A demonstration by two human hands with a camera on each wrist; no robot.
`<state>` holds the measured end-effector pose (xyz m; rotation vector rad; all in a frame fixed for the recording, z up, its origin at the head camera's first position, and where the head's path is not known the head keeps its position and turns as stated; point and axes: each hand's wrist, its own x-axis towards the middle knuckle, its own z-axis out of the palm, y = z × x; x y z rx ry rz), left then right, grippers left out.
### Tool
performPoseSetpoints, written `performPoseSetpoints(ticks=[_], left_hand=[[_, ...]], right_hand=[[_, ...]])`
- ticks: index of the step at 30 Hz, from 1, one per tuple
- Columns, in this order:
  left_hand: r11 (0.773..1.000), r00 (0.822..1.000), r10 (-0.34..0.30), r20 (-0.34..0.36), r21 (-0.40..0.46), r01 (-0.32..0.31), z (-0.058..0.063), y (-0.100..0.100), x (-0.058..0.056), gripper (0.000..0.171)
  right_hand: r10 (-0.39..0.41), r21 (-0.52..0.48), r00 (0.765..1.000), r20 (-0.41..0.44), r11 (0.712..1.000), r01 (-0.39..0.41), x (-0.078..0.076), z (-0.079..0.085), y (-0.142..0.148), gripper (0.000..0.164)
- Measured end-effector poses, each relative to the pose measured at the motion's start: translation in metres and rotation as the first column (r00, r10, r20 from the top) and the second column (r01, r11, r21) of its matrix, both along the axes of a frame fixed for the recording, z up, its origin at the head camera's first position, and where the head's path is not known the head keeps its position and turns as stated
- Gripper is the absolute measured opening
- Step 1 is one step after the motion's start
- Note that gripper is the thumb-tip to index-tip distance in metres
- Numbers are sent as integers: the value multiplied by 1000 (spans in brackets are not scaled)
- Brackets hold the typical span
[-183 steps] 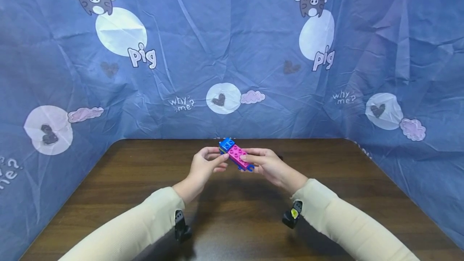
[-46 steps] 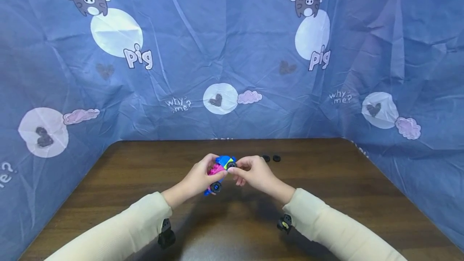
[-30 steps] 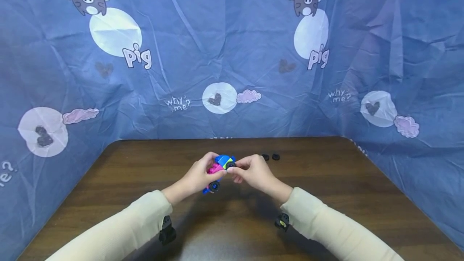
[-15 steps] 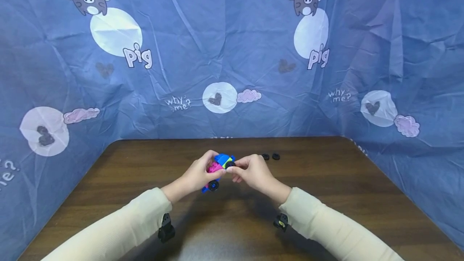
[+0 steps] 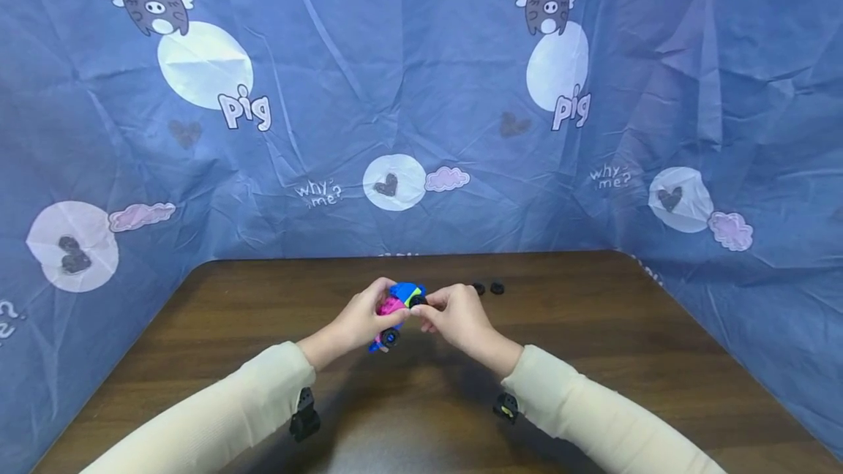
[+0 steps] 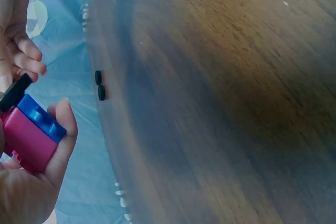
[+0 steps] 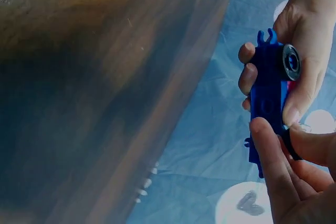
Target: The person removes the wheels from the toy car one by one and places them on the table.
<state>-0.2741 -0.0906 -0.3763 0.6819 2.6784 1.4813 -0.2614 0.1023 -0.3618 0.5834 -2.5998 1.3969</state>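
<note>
The left hand point(image 5: 356, 319) holds a small toy car point(image 5: 391, 306) made from blue and pink plastic bricks, with a yellow-green part at its far end. The grip of this hand is firm: the thumb lies along the near side, and the other fingers are curled around the body, as the right wrist view shows. The car is in the air above the middle of the brown wooden table point(image 5: 593, 357), between the 2 hands, and it is tilted.

The right hand point(image 5: 459, 314) pinches a round black wheel point(image 5: 418, 301) with its thumb and index finger, at the side of the car's far end. If this wheel is fully fitted, I cannot tell. A second black wheel with a blue centre point(image 5: 390, 337) sits on the same side, at the end nearer to the person. There, the right wrist view also shows a blue forked hook point(image 7: 268, 36).

Near the far edge of the table, beyond the right hand, lie 2 small black discs point(image 5: 497, 288), just beside each other. Behind the table hangs a blue cloth point(image 5: 421, 79) printed with pigs, hearts and clouds.
</note>
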Motion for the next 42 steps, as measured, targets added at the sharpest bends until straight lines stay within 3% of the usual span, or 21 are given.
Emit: performPoseSetpoints(ticks=[5, 10, 15, 18, 22, 26, 30, 37, 42], left_hand=[[999, 1000, 11, 17, 33, -12, 0, 1, -1, 43], [999, 1000, 9, 23, 31, -10, 2, 1, 0, 47], [1000, 1000, -10, -23, -8, 9, -1, 0, 0, 48], [1000, 1000, -20, -1, 16, 20, -3, -1, 0, 50], [1000, 1000, 4, 30, 28, -5, -3, -3, 0, 52], [999, 998, 53, 38, 6, -54, -1, -7, -1, 52], [998, 995, 63, 78, 15, -65, 0, -8, -2, 52], [992, 988, 2, 156, 124, -22, -1, -8, -1, 46], [986, 974, -42, 223, 169, 4, 0, -8, 2, 46]], right_hand=[[68, -129, 989, 132, 990, -51, -4, 3, 3, 22], [71, -277, 964, 255, 961, 2, -8, 2, 6, 25], [126, -379, 947, 296, 925, -4, -9, 1, 5, 23], [161, -416, 943, 290, 909, -27, -10, 5, 7, 22], [165, -428, 947, 277, 903, -32, -16, 12, 16, 22], [138, -401, 946, 294, 916, -9, -27, 18, 28, 23], [107, -385, 943, 315, 923, 24, -40, 19, 38, 26], [30, -376, 935, 354, 920, 113, -54, 17, 47, 28], [-50, -340, 901, 430, 916, 213, -63, 15, 50, 27]])
